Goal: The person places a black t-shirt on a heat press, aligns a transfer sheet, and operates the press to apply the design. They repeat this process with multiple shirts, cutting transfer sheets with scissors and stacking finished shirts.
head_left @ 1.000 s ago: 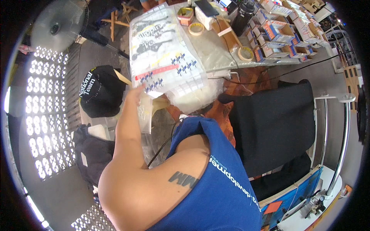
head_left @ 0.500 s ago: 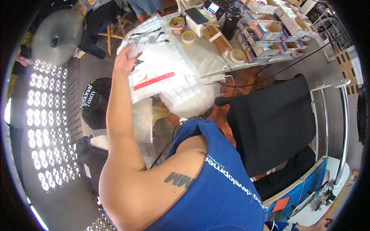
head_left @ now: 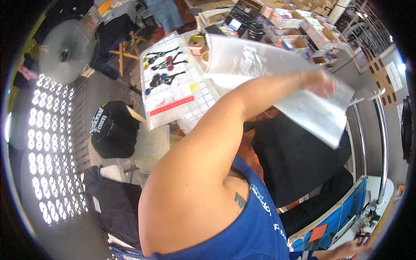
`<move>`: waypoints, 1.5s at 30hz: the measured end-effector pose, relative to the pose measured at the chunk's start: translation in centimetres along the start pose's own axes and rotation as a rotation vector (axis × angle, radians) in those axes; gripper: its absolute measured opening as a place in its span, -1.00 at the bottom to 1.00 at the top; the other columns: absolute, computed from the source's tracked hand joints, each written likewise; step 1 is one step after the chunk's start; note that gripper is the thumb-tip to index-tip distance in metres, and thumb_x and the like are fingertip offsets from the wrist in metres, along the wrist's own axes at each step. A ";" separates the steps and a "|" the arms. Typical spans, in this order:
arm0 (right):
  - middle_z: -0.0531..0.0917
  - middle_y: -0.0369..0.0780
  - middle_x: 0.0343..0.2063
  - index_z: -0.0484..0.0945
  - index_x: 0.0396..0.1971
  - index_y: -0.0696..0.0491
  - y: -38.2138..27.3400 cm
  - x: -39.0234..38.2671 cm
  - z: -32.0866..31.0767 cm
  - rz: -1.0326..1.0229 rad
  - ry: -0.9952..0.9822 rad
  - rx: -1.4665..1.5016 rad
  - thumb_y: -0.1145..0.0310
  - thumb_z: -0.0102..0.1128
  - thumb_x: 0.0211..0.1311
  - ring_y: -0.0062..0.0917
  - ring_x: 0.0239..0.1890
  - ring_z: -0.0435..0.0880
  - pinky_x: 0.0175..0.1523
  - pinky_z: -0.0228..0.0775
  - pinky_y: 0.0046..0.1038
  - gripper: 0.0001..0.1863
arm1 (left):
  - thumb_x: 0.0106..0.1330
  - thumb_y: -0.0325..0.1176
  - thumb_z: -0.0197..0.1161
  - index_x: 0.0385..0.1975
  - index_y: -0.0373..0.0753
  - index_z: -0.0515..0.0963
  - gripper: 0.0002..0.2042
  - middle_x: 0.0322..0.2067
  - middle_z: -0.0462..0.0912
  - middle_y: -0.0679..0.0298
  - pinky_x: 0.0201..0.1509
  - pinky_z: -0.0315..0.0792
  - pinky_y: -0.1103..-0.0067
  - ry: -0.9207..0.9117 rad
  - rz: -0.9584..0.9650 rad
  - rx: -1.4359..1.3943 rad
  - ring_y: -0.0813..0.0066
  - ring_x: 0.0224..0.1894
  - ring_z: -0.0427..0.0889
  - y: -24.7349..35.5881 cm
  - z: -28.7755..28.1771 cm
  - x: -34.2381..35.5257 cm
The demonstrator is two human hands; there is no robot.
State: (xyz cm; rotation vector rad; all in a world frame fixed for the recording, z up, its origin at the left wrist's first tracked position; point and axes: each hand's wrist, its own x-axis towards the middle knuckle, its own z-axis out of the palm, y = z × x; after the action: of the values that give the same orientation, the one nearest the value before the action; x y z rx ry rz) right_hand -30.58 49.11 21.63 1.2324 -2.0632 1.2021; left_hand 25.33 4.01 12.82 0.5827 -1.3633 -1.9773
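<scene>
My left arm stretches across to the right. My left hand point(head_left: 320, 84) is closed on a large translucent film sheet point(head_left: 277, 60) with pale print, and the sheet hangs partly over the black-covered board point(head_left: 299, 160). On the table lies a printed sheet point(head_left: 167, 82) with dark figures, coloured dots and a red band, over gridded paper. At the lower right, my right hand point(head_left: 349, 248) is at the edge of the blue-meshed screen frame point(head_left: 333, 221), beside a metal clamp point(head_left: 370, 214). Its fingers curl around something too small to make out.
A fan point(head_left: 65, 54) stands at the left, near a black cap-like bundle with white lettering point(head_left: 115, 130). Small cardboard boxes point(head_left: 294, 41) crowd the far right of the table beside a laptop point(head_left: 245, 13). Metal posts point(head_left: 383, 143) rise at right. Someone in denim shorts point(head_left: 162, 15) stands behind.
My left hand has swung from the table's left side to the right, carrying the translucent sheet off the pile. The printed figures beneath now show. My right hand stays near the frame.
</scene>
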 end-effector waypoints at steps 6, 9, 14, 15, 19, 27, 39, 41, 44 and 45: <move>0.61 -0.04 -0.03 0.36 0.29 0.17 -8.1 -19.7 1.9 0.402 -0.304 0.211 0.49 0.06 0.45 -0.37 -0.12 0.66 0.01 0.57 -0.36 -0.56 | 0.49 0.02 0.03 0.36 -0.20 0.35 -0.44 0.46 0.20 0.03 0.51 -0.15 -0.18 -0.142 0.082 1.725 -0.12 0.53 0.03 -14.7 1.3 -5.3; 0.53 -0.08 0.06 0.33 0.32 0.11 -12.4 -26.8 5.4 0.635 -0.407 0.551 0.60 0.06 0.37 -0.36 -0.05 0.66 0.07 0.55 -0.41 -0.48 | 0.46 0.14 0.02 0.42 -0.20 0.29 -0.33 0.49 0.10 -0.08 0.51 -0.24 -0.20 -0.082 0.193 1.712 -0.41 0.51 -0.07 -20.6 1.9 -6.2; 0.59 -0.18 -0.11 0.34 0.34 0.09 -25.0 -32.8 11.7 0.861 -0.545 0.675 0.53 0.11 0.41 -0.54 -0.13 0.64 0.02 0.53 -0.48 -0.49 | 0.44 0.15 0.03 0.41 -0.23 0.31 -0.31 0.48 0.10 -0.10 0.47 -0.27 -0.26 -0.057 0.393 1.609 -0.54 0.48 -0.11 -25.0 4.8 -5.7; 0.58 -0.18 -0.10 0.34 0.34 0.10 -26.6 -33.8 13.2 0.938 -0.563 0.701 0.60 0.07 0.38 -0.53 -0.14 0.64 0.02 0.54 -0.47 -0.47 | 0.44 0.12 0.06 0.41 -0.27 0.29 -0.31 0.49 0.10 -0.06 0.52 -0.26 -0.18 -0.092 0.309 1.647 -0.42 0.50 -0.09 -24.9 5.7 -5.4; 0.56 -0.23 -0.16 0.39 0.31 0.10 -27.0 -37.1 15.3 1.146 -0.622 0.764 0.65 0.12 0.34 -0.59 -0.26 0.64 -0.10 0.56 -0.53 -0.47 | 0.42 -0.12 0.15 0.33 -0.28 0.36 -0.45 0.40 0.26 -0.06 0.51 -0.10 -0.11 -0.060 0.385 0.942 -0.28 0.45 0.12 -21.7 6.6 -4.7; 0.61 -0.25 -0.21 0.41 0.29 0.13 -24.3 -41.0 16.2 1.231 -0.941 1.063 0.34 0.26 0.40 -0.60 -0.27 0.62 -0.13 0.49 -0.54 -0.49 | 0.41 -0.18 0.15 0.25 -0.24 0.45 -0.54 0.37 0.34 0.03 0.47 -0.03 -0.14 0.006 0.334 1.678 -0.15 0.45 0.17 -20.0 -4.3 -6.4; 0.53 -0.31 -0.33 0.33 0.36 -0.03 -29.8 -37.3 25.5 1.213 -0.801 0.894 0.24 0.25 0.43 -0.66 -0.38 0.61 -0.38 0.61 -0.55 -0.43 | 0.24 -0.20 0.36 0.11 -0.26 0.52 -0.53 0.19 0.52 0.09 0.50 0.01 -0.09 -0.240 0.483 1.287 -0.05 0.40 0.30 -21.9 1.1 -7.0; 0.55 -0.30 -0.33 0.35 0.37 -0.07 -30.0 -36.5 26.0 1.212 -0.804 0.878 0.22 0.26 0.42 -0.66 -0.42 0.62 -0.42 0.59 -0.57 -0.43 | 0.16 -0.22 0.45 0.10 -0.25 0.53 -0.49 0.17 0.54 0.14 0.49 0.08 -0.04 -0.289 0.511 1.256 0.02 0.38 0.34 -22.1 1.6 -8.3; 0.54 -0.31 -0.36 0.37 0.35 -0.04 -30.0 -35.7 26.2 1.235 -0.805 0.875 0.23 0.26 0.42 -0.67 -0.45 0.61 -0.46 0.57 -0.57 -0.45 | 0.16 -0.21 0.46 0.11 -0.24 0.52 -0.48 0.17 0.54 0.15 0.48 0.10 -0.04 -0.262 0.493 1.326 0.02 0.36 0.36 -22.5 2.1 -8.7; 0.52 -0.33 -0.41 0.37 0.34 -0.01 -30.0 -35.6 26.2 1.223 -0.802 0.869 0.23 0.26 0.42 -0.68 -0.48 0.58 -0.50 0.53 -0.58 -0.45 | 0.17 -0.22 0.45 0.10 -0.23 0.53 -0.50 0.17 0.54 0.16 0.48 0.11 -0.03 -0.257 0.492 1.335 0.02 0.35 0.37 -22.6 2.3 -8.8</move>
State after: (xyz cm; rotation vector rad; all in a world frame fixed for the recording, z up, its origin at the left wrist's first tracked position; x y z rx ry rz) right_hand 14.49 36.94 -4.26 0.6550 -3.2239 2.6807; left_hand 23.76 17.32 -7.46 0.4477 -2.6029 -0.5552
